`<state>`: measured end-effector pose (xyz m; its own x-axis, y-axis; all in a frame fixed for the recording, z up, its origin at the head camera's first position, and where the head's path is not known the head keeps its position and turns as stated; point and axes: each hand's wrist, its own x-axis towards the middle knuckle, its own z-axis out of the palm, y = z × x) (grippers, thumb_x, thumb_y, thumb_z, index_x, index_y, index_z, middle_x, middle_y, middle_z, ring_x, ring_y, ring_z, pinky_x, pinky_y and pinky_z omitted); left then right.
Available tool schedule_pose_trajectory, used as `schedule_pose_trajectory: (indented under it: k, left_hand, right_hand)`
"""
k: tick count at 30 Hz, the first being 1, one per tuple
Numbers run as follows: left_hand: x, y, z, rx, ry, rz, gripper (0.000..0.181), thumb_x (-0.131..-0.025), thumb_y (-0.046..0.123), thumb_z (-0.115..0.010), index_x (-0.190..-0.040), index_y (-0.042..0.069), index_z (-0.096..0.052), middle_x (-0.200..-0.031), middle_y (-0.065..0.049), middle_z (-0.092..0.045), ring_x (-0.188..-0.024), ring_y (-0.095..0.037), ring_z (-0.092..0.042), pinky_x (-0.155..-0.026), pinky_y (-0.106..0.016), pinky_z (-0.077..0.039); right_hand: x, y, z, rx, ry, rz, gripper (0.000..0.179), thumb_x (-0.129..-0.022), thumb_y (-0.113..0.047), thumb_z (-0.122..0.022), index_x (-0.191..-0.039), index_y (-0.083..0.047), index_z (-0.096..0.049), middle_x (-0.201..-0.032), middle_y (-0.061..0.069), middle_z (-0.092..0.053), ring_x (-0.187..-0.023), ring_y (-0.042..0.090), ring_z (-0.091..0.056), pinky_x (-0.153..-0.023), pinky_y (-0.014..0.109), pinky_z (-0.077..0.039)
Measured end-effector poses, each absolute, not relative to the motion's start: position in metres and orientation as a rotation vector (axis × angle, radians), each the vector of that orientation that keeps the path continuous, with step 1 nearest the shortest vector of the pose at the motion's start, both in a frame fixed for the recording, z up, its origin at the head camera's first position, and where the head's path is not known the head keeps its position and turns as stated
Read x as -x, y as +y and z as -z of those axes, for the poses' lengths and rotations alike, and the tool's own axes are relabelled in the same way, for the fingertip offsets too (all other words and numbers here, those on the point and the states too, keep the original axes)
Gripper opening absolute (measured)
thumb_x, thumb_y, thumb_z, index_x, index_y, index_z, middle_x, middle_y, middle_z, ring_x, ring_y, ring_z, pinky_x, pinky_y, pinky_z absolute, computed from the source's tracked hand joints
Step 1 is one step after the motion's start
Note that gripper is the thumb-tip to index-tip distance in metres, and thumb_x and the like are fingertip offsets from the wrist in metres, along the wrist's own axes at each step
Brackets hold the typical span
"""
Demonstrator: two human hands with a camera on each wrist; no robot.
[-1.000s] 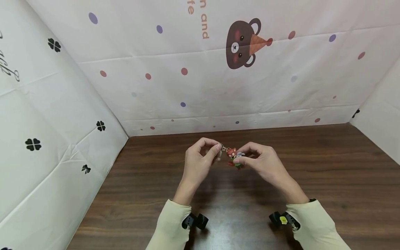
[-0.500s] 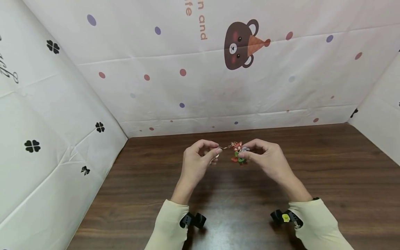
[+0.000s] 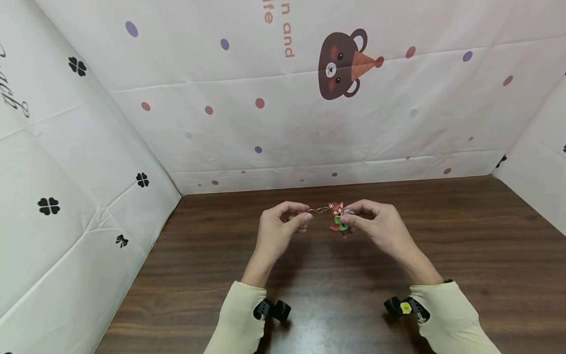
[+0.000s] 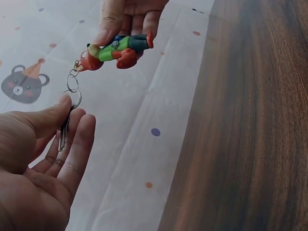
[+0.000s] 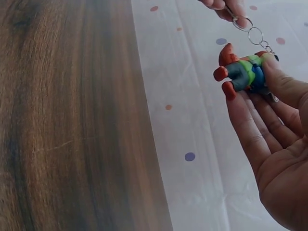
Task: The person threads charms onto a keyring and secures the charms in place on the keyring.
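A small fox figurine, red with green and dark clothing, hangs on a key ring by a short chain of links. My right hand pinches the figurine between thumb and fingers; a blue part shows beside its green top in the right wrist view. On the other side, my left hand pinches the ring. Several keys dangle from it beside the left fingers, as the left wrist view shows. The chain is stretched between both hands, above the table. Fingers cover part of the figurine and ring.
A dark wood-grain table lies below the hands. White printed cloth stands behind it and on both sides. Each wrist wears a black camera on a strap, such as the left one.
Over the last second the right hand and figurine have shifted slightly right, away from the left hand. The chain now shows at more length. Both holds stay the same.
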<state>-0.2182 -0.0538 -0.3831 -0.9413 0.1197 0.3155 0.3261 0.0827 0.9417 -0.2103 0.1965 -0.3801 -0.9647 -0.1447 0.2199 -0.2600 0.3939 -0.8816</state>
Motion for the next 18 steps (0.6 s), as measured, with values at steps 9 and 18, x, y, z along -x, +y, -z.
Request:
schedule_pose_trajectory:
  k: [9,18]
  left_hand:
    - [0.226,-0.057,0.393,0.279,-2.244,2.087,0.015,-0.095,-0.001,-0.078,-0.11,-0.002,-0.08,-0.095,-0.014,-0.079,-0.092,-0.045,-0.076,-0.078,-0.047,-0.064]
    - [0.231,-0.06,0.407,0.12,-2.321,2.102,0.015,-0.095,0.0,-0.078,-0.109,-0.006,-0.08,-0.097,-0.015,-0.079,-0.084,-0.022,-0.077,-0.076,-0.037,-0.064]
  right_hand:
    - [0.213,0.198,0.386,-0.289,-2.587,-1.73,0.023,-0.103,-0.017,-0.074,-0.117,0.001,-0.076,-0.104,0.014,-0.075,-0.085,0.024,-0.076,-0.075,0.038,-0.064]
    - [0.22,0.197,0.398,-0.268,-2.621,-1.833,0.027,-0.107,-0.018,-0.069,-0.122,0.003,-0.074,-0.112,0.016,-0.076,-0.091,0.028,-0.078,-0.086,0.047,-0.062]
